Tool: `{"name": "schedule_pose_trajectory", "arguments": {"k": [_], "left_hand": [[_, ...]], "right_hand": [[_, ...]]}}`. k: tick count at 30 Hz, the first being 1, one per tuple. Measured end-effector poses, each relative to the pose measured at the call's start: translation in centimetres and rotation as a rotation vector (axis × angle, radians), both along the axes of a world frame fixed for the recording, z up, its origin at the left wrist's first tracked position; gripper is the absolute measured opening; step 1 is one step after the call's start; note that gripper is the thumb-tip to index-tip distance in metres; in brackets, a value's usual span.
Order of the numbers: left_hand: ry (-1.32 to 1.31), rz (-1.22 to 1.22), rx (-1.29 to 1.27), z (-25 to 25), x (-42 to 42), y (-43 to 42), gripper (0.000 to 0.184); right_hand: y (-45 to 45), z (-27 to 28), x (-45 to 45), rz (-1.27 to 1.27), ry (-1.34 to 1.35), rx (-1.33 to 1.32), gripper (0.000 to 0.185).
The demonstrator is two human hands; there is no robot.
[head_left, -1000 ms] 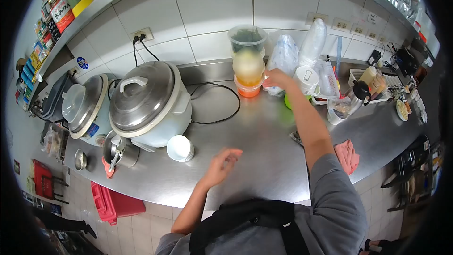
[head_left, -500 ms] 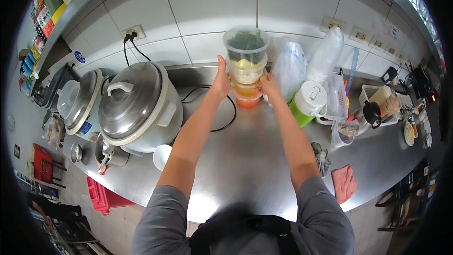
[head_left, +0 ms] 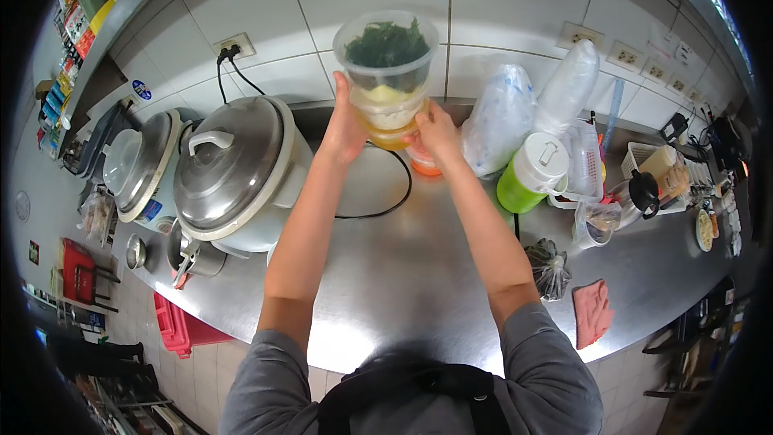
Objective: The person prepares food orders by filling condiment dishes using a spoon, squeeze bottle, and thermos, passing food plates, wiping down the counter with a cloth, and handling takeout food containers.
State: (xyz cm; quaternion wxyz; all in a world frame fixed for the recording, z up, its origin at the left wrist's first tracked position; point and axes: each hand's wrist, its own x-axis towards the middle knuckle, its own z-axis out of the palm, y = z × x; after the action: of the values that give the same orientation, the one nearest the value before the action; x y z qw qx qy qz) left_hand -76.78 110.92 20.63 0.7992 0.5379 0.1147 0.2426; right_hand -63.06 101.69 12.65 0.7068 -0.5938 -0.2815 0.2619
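My left hand [head_left: 346,130] presses its palm and fingers against the left side of a stack of clear round plastic containers [head_left: 390,113]. From the right, my right hand [head_left: 436,132] grips the same stack low down. Dark green leaves [head_left: 389,47] fill the top container; below them show pale yellow, whitish and yellow-orange contents. The stack leans slightly and is held above the counter. Behind my right hand a container with orange-red contents [head_left: 423,163] rests on the steel counter [head_left: 403,262], partly hidden.
A large lidded cooker [head_left: 229,173] stands left, a smaller one beyond it. To the right are bagged plastic goods [head_left: 501,117], a green jug with white lid [head_left: 531,173], a tied dark plastic bag [head_left: 549,268] and a pink cloth [head_left: 593,313]. A black cord [head_left: 403,193] curves across the counter.
Both hands have raised the stack and shifted it left. The container with orange-red contents is now separate from it, left on the counter.
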Motion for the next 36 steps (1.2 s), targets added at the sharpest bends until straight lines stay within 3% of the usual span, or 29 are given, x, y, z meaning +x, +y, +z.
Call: {"name": "schedule_pose_trajectory", "arguments": {"k": [3,6,12,14,15,17,21,24,28,29,31,36], "left_hand": [[-0.033,0.066,-0.074,-2.7,-2.4,0.6,0.092],[-0.111,0.073,-0.159,-8.5,-4.0,2.1,0.09],[-0.061,0.236,-0.296,-14.4,-5.3,2.2,0.089],[-0.119,0.236,-0.338,-15.9,-5.5,2.6,0.091],[-0.118,0.235,-0.339,-16.0,-5.4,2.6,0.091],[-0.106,0.358,-0.387,-16.4,-5.1,2.3,0.098],[0.056,0.567,-0.465,-18.6,-4.2,0.8,0.106],[0.254,0.738,-0.262,-19.5,-4.4,-3.9,0.085],[0.277,0.566,-0.117,-20.7,-5.7,-9.9,0.073],[0.293,0.525,-0.11,-21.1,-6.0,-10.9,0.073],[0.295,0.469,0.244,-21.1,-7.5,-13.5,0.07],[0.373,0.285,0.303,-20.5,-11.8,-18.4,0.073]], "right_hand": [[0.0,-1.4,-2.9,0.07,0.059,0.019,0.042],[1.0,-5.7,-4.9,0.089,0.114,-0.064,0.043],[2.9,-12.7,-6.1,0.088,0.214,-0.234,0.039],[2.9,-13.7,-5.3,0.123,-0.111,-0.421,0.031],[2.2,-13.1,-5.5,0.122,-0.11,-0.422,0.031],[0.0,-11.3,-6.1,-0.295,-0.927,-0.589,0.025],[-2.3,-12.4,-3.0,-0.461,-1.226,-0.749,0.02],[-3.7,-12.4,-0.8,-0.287,-1.284,-0.693,0.022],[-7.4,-11.8,-2.2,-0.114,-1.366,-0.576,0.025],[-8.9,-11.8,-3.1,-0.076,-1.341,-0.559,0.028],[-12.4,-11.2,-5.9,-0.052,-1.271,-0.619,0.028],[-22.4,-10.7,-13.4,0.002,-1.156,-0.564,0.032]]}}
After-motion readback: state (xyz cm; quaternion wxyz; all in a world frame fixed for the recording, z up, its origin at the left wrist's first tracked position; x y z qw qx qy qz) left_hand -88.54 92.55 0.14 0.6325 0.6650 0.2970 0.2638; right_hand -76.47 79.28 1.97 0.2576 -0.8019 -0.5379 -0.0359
